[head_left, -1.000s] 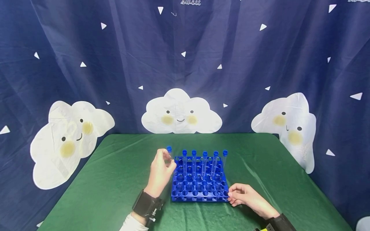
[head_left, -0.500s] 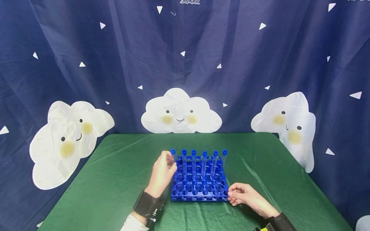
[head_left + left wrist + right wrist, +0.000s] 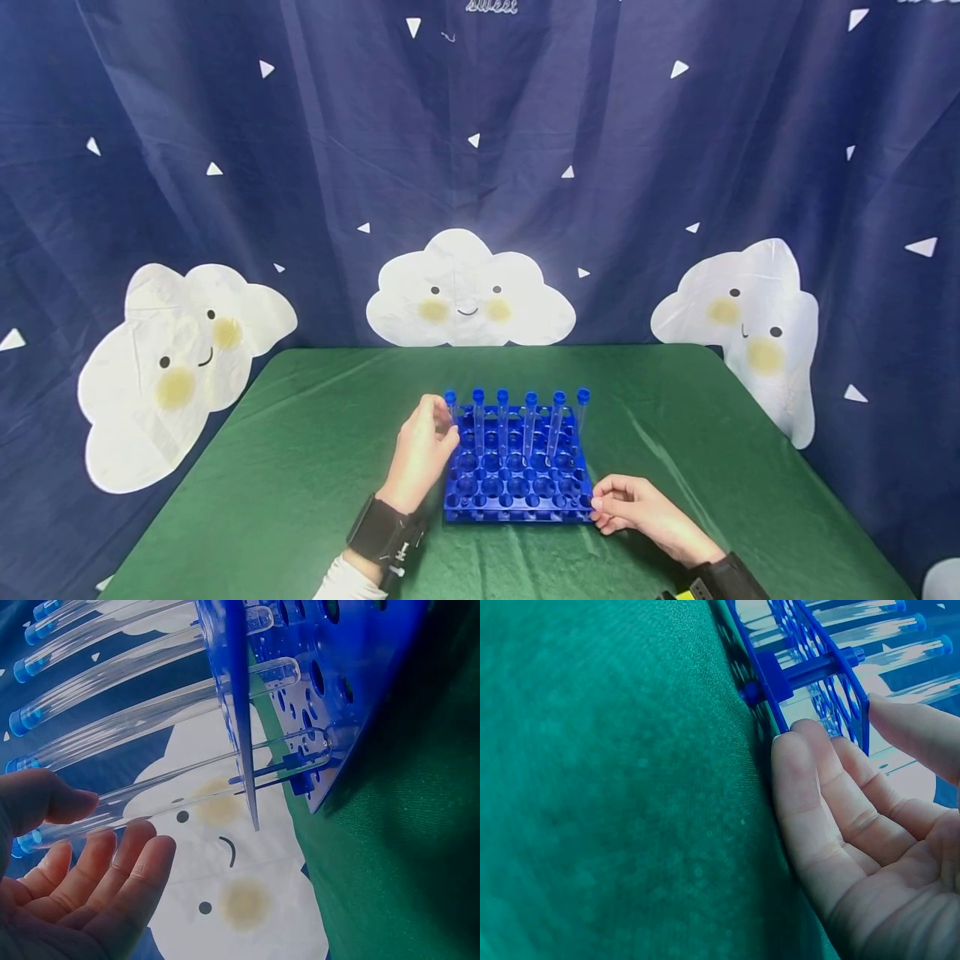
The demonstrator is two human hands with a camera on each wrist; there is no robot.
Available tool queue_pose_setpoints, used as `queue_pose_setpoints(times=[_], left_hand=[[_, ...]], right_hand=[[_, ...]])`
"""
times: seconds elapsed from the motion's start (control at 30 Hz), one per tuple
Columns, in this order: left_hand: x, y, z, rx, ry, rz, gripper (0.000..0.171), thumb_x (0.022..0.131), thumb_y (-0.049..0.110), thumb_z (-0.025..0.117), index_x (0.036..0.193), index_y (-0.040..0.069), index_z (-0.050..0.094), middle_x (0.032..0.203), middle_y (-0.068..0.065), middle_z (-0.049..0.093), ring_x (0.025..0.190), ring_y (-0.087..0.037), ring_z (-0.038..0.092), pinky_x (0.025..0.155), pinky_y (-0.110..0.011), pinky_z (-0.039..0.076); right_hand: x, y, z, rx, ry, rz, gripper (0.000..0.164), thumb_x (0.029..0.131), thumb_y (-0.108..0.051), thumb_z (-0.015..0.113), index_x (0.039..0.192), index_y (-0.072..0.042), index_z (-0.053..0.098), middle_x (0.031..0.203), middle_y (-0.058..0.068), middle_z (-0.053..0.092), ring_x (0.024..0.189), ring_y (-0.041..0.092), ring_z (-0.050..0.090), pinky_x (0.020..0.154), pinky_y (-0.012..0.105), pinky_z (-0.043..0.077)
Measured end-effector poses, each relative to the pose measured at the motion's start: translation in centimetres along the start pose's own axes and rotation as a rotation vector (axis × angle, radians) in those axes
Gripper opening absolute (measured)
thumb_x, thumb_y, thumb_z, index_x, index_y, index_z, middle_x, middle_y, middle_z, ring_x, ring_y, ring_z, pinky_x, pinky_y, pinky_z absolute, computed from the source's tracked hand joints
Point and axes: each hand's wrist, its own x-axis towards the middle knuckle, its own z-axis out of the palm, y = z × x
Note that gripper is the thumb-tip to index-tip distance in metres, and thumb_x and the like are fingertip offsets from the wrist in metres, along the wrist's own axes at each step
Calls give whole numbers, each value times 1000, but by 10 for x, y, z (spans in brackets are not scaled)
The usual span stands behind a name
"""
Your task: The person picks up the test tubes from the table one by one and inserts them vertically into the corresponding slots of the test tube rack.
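Note:
At the left end of a blue test tube rack [image 3: 519, 505], my left hand [image 3: 418, 457] holds a clear test tube [image 3: 172, 792] with a blue cap between thumb and fingers, just below the cap. That tube passes through the rack's upper plate, and its rounded bottom reaches the lower plate. With thumb and fingertips, my right hand [image 3: 639, 512] grips the rack's near right corner. Several more capped tubes [image 3: 530, 425] stand in a row along the rack's far side, a few leaning slightly.
A green cloth [image 3: 285, 500] covers the table under the rack. Behind it hangs a dark blue curtain [image 3: 517, 92] printed with white clouds and triangles.
My left hand has moved slightly right and toward me, bringing its tube from outside the rack's far left corner into line with the others. The right hand keeps its place on the rack.

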Motion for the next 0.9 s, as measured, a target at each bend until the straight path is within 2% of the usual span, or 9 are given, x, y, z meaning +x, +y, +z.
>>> queue_pose_setpoints(times=[0.43, 0.67, 0.8, 0.9], left_hand=[[-5, -7, 1, -13, -11, 4, 35, 80, 9, 72, 108, 9, 51, 95, -3, 60, 84, -15, 61, 70, -26, 54], [-17, -21, -1, 83, -41, 9, 39, 84, 22, 71, 116, 8, 55, 97, -4, 62, 89, -19, 62, 74, -35, 52], [-21, -32, -7, 158, -66, 7, 42, 86, 31, 68, 121, 10, 57, 109, -6, 64, 102, -23, 61, 85, -42, 50], [-21, -41, -12, 210, -84, 17, 46, 88, 36, 66, 125, 10, 58, 120, -10, 62, 113, -28, 57, 93, -46, 46]], right_hand=[[1, 1, 0, 18, -1, 4, 30, 96, -13, 54, 109, 14, 50, 94, 14, 63, 84, 18, 64, 75, 35, 56], [-1, -2, -2, 3, 9, -3, 30, 96, -13, 53, 109, 14, 50, 94, 14, 63, 84, 18, 63, 74, 33, 56], [-3, -4, -6, 2, 32, -5, 33, 96, -14, 53, 109, 16, 49, 94, 14, 63, 84, 17, 63, 74, 33, 56], [-5, -5, -8, -9, 87, -16, 37, 97, -16, 53, 110, 18, 47, 95, 17, 63, 84, 18, 64, 76, 34, 56]])
